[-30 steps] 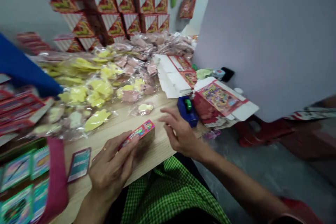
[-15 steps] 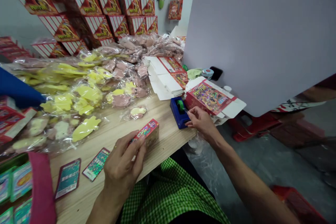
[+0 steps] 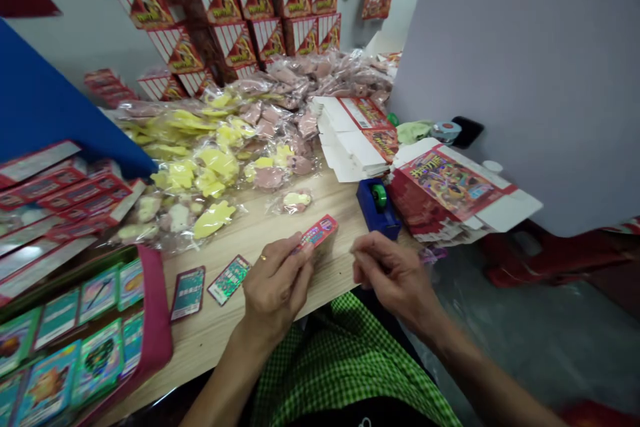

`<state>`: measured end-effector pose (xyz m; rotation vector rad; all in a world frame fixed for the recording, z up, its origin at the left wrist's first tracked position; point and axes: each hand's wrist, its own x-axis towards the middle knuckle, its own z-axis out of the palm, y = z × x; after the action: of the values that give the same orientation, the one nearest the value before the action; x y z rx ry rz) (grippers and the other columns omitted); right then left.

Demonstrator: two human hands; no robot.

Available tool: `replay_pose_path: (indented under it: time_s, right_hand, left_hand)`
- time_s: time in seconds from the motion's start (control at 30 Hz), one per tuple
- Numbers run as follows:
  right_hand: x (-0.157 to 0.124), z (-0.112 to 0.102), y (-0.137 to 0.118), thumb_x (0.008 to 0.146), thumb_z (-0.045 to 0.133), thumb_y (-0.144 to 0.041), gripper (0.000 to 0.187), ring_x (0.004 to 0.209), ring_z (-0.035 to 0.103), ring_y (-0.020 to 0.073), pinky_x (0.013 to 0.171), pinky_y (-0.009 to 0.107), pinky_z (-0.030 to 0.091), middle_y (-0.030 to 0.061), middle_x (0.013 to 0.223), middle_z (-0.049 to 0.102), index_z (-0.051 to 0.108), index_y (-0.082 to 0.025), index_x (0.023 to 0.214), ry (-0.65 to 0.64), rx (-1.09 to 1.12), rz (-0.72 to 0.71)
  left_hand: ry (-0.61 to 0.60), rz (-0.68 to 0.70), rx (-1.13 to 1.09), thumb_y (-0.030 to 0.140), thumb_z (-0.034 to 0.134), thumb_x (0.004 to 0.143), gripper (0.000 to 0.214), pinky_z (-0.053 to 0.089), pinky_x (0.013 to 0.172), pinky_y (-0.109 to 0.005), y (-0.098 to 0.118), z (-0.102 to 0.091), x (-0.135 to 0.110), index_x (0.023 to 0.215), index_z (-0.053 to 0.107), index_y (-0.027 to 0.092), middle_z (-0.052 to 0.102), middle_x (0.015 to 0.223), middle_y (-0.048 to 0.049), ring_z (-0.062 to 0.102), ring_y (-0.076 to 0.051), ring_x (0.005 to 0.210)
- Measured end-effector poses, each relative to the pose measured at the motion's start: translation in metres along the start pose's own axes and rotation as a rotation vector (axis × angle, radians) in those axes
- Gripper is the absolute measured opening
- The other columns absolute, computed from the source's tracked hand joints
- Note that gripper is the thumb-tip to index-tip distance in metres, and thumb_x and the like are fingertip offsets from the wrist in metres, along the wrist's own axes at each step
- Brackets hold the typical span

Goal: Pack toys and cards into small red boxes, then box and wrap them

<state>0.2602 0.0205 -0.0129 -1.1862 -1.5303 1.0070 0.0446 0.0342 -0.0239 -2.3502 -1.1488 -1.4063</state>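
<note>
My left hand (image 3: 277,280) is closed around a stack of cards (image 3: 320,232) with a shiny red top face, held on edge just above the wooden table. My right hand (image 3: 390,273) is in a pinch to the right of the stack and apart from it. Whatever is between its fingertips is too small or hidden to make out. Just beyond the right hand stands a blue tape dispenser (image 3: 375,210) with a green roll (image 3: 379,196). Two loose cards, a dark one (image 3: 189,293) and a green glittery one (image 3: 229,279), lie left of my left hand.
A pink-rimmed tray (image 3: 155,307) of cards sits at the left. Behind it are red boxes (image 3: 75,187) and a blue panel (image 3: 60,93). Bagged yellow and pink pieces (image 3: 215,167) heap up at the back. Flattened cartons (image 3: 450,180) overhang the table's right edge.
My right hand has come away from the tape dispenser and moved nearer to the stack of cards, still pinched. My left hand keeps its hold. The view has turned left.
</note>
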Motion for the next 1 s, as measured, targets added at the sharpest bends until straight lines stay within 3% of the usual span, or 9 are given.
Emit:
replay_pose_path:
  time_s: [0.1,0.17,0.23,0.33,0.47,0.63,0.77,0.87,1.0]
  right_hand:
    - [0.015,0.025,-0.020,0.094,0.057,-0.032,0.027,0.046,0.052,0.0100,0.045,0.021,0.043,-0.0048,0.060,0.061,0.067,-0.020,0.116,-0.216,0.260,0.070]
    - [0.026,0.035,-0.025,0.091,0.059,-0.031,0.057,0.043,0.052,0.0098,0.044,0.021,0.043,-0.0065,0.058,0.062,0.052,-0.018,0.146,-0.275,0.334,0.129]
    - [0.036,0.040,-0.027,0.089,0.058,-0.029,0.078,0.041,0.051,0.0102,0.042,0.020,0.043,-0.0077,0.055,0.062,0.031,-0.013,0.160,-0.268,0.338,0.185]
    - [0.042,0.042,-0.026,0.085,0.056,-0.026,0.086,0.037,0.049,0.0109,0.039,0.020,0.042,-0.0080,0.050,0.060,0.022,-0.006,0.162,-0.247,0.296,0.282]
    - [0.040,0.042,-0.023,0.083,0.057,-0.027,0.088,0.037,0.050,0.0114,0.039,0.019,0.041,-0.0072,0.051,0.061,0.021,-0.007,0.161,-0.236,0.337,0.334]
    - [0.033,0.046,-0.016,0.080,0.064,-0.028,0.101,0.045,0.052,0.0110,0.045,0.020,0.042,-0.0059,0.058,0.065,0.008,-0.006,0.162,-0.161,0.483,0.290]
    - [0.031,0.051,-0.011,0.081,0.064,-0.028,0.098,0.045,0.051,0.0115,0.046,0.021,0.041,-0.0071,0.056,0.063,0.012,-0.009,0.162,-0.125,0.513,0.266]
    - [0.030,0.053,-0.011,0.083,0.066,-0.032,0.098,0.047,0.053,0.0124,0.047,0.022,0.042,-0.0057,0.058,0.065,0.012,-0.009,0.161,-0.097,0.509,0.263]
    - [0.030,0.055,-0.013,0.078,0.067,-0.036,0.107,0.047,0.056,0.0142,0.047,0.023,0.044,-0.0046,0.060,0.066,0.005,-0.006,0.161,-0.095,0.517,0.299]
  left_hand:
    - [0.023,-0.019,-0.023,0.009,0.069,0.089,0.020,0.063,0.081,-0.032,0.001,0.000,-0.001,0.107,0.067,0.018,0.078,0.100,-0.0093,0.076,-0.021,0.093]
    - [0.042,-0.050,-0.030,0.009,0.070,0.088,0.025,0.062,0.080,-0.029,0.002,-0.001,-0.002,0.111,0.064,0.017,0.077,0.098,-0.0086,0.076,-0.020,0.090]
    - [0.046,-0.082,-0.015,0.010,0.071,0.088,0.032,0.061,0.078,-0.027,0.003,-0.002,-0.001,0.117,0.060,0.016,0.076,0.099,-0.0086,0.075,-0.018,0.085]
    - [0.023,-0.077,-0.015,0.011,0.070,0.089,0.034,0.061,0.078,-0.027,0.004,-0.002,0.001,0.122,0.059,0.017,0.075,0.099,-0.0076,0.073,-0.018,0.085]
    - [-0.094,-0.053,-0.062,0.011,0.062,0.095,0.026,0.060,0.076,-0.030,0.003,-0.005,0.004,0.119,0.064,0.018,0.071,0.103,-0.0091,0.069,-0.018,0.089]
    - [-0.235,-0.203,-0.265,0.015,0.060,0.096,0.020,0.056,0.073,-0.029,0.000,-0.015,0.017,0.115,0.067,0.016,0.065,0.096,-0.0065,0.065,-0.016,0.085]
    - [-0.425,-0.415,-0.371,0.024,0.065,0.092,0.008,0.050,0.073,-0.029,-0.005,-0.020,0.044,0.094,0.069,0.017,0.065,0.091,-0.0032,0.063,-0.016,0.082]
    - [-0.601,-0.535,-0.361,0.028,0.070,0.088,0.015,0.042,0.064,-0.026,-0.011,-0.019,0.065,0.079,0.064,0.018,0.062,0.075,0.0011,0.057,-0.014,0.069]
    - [-0.796,-0.489,-0.250,0.023,0.067,0.088,0.009,0.036,0.061,-0.025,-0.010,-0.015,0.083,0.082,0.064,0.018,0.063,0.072,0.0011,0.055,-0.014,0.065]
